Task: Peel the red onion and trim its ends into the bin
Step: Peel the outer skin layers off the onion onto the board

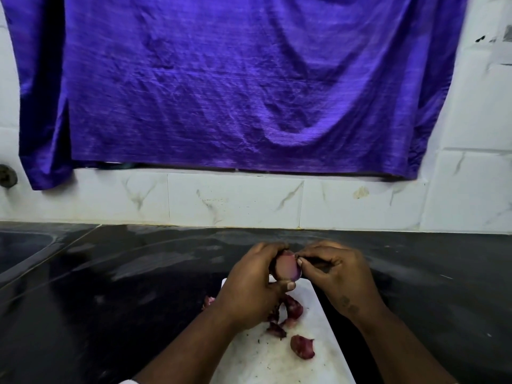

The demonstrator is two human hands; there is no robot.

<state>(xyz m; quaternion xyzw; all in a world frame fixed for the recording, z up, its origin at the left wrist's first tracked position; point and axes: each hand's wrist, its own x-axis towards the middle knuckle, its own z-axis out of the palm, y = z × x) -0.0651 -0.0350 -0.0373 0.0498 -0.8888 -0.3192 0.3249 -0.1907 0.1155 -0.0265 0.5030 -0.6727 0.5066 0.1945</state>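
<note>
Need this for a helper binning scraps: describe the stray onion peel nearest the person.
On the black counter sits a white cutting board. Beneath the left hand holding the red onion is a pile of peels; the stray peel lies alone, nearer the person, curled, reddish, touching no other.

Glossy black stone counter [110, 300], crinkled purple cloth [235, 87] with a sheen, veined white glossy tiles [235, 200], papery onion skins [302, 346]
</note>
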